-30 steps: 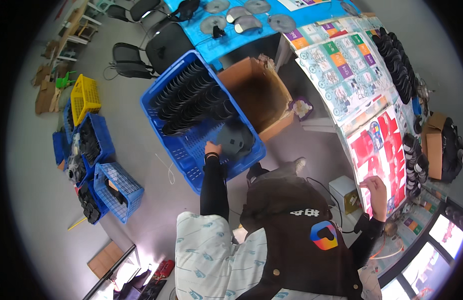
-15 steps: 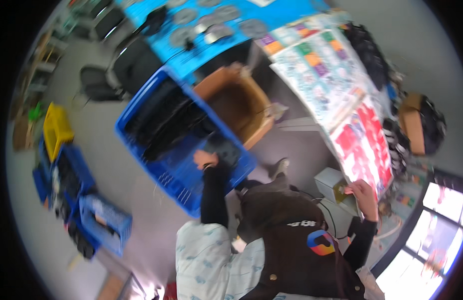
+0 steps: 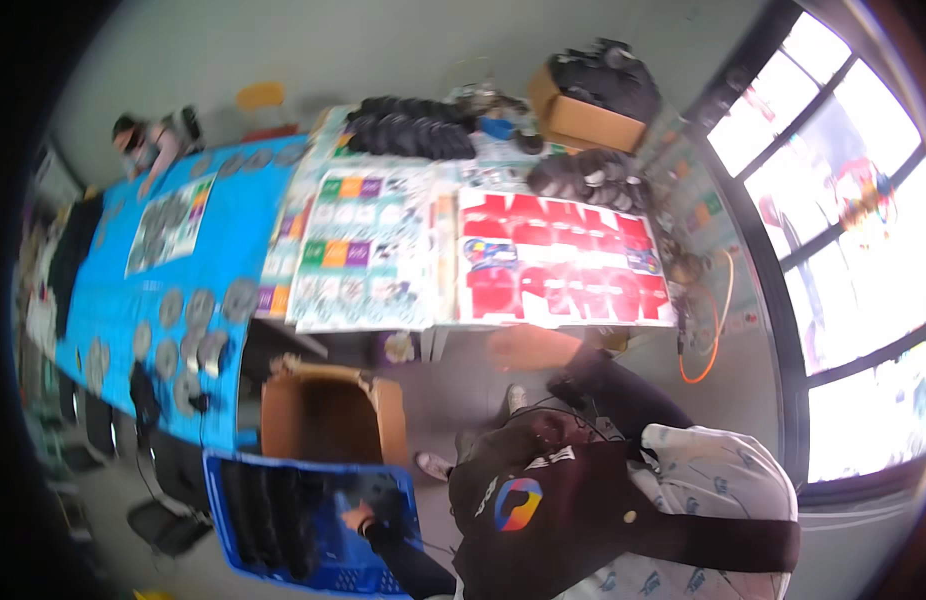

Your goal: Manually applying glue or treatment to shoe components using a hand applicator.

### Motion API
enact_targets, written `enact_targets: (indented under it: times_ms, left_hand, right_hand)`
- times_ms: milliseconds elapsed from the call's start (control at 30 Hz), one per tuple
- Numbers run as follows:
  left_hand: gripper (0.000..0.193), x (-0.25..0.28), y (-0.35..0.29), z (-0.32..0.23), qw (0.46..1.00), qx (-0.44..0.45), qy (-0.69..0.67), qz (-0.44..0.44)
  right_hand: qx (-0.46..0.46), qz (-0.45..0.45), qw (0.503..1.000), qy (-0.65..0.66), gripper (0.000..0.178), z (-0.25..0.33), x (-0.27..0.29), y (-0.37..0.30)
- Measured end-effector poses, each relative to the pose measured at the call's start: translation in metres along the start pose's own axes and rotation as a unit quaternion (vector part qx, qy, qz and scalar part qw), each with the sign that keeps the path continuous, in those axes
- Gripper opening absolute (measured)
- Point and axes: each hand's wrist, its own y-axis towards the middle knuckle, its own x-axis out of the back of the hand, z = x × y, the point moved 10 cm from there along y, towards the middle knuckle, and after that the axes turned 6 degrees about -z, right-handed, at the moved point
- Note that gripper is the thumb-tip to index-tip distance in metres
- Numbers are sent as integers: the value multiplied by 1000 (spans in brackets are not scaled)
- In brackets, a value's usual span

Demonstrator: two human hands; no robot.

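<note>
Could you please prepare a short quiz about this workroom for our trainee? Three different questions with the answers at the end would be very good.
1. Multiple choice: which is nearest to the left hand?
A) cardboard box
B) blue crate
C) yellow chair
2. True or false: the right hand is closer to the red printed sheet than to the blue crate.
3. Open question: what colour are the round discs on the blue table?

Key: 1. B; 2. True; 3. Grey.
</note>
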Motion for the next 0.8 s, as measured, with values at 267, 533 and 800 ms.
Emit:
enact_targets:
  times_ms: [267,533,800]
  left_hand:
    - [42,162,-70,-78,896,80,-410,-151]
    - [35,481,-145,-560,787,-419,-449,-61]
    - [44,621,-211,-934,648,-683,-224,-251]
  right_hand:
    - [-138,-44,985,93,32,-223,65,-65]
    - [-320,-227,888,239,26,-403,130,-231]
    - [-510,-333,752,251,18,-409,138,-372]
